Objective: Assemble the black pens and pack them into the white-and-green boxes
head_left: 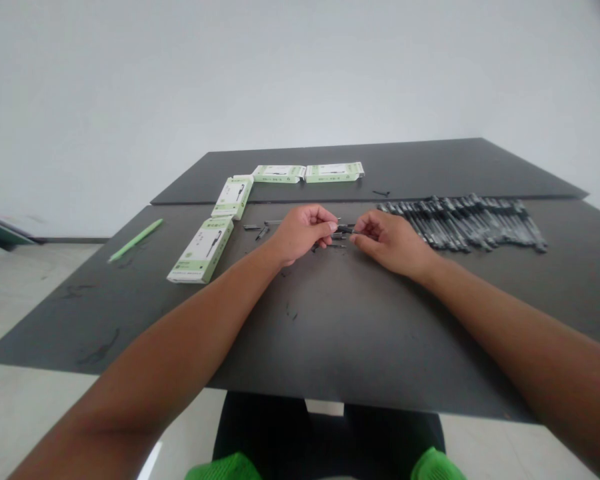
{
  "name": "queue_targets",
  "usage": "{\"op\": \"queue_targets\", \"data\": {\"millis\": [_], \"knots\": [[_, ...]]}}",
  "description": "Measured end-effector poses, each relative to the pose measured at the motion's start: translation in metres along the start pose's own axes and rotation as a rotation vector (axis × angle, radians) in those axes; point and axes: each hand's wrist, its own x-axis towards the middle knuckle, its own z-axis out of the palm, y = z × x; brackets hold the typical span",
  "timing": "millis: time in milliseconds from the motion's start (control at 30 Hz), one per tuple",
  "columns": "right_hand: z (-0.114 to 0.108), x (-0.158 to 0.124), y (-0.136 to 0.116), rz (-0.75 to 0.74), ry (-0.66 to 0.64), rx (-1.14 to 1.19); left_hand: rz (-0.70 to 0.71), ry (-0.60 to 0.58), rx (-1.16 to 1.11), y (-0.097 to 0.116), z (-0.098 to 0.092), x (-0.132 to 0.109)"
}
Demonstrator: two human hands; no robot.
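Observation:
Over the middle of the dark table, my left hand point(306, 233) pinches one end of a slim black pen point(345, 229). My right hand point(393, 241) has its thumb and fingers closed on the other end. Both hands are close together, and the fingers partly hide the pen. Loose pen parts point(257, 231) lie just beyond and left of my left hand, and several more show under and between the hands. To the right of my right hand a long row of black and clear pens point(470, 223) lies side by side.
Several green and white pen boxes point(200, 250) form an angled line at the left and back. A light green pen point(136, 240) lies at the far left. A small black piece point(381, 193) rests near the seam between two table tops point(430, 170). A white wall stands behind.

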Motion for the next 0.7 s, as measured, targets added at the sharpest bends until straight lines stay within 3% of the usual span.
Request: {"op": "queue_targets", "data": {"millis": [367,700], "knots": [[-0.005,0.002,-0.005,-0.029,-0.081,-0.111,0.013,-0.005,0.003,-0.001,-0.002,0.001],[0.002,0.0,0.005,0.009,0.001,-0.031,-0.007,0.017,-0.011,-0.001,-0.001,0.0]]}}
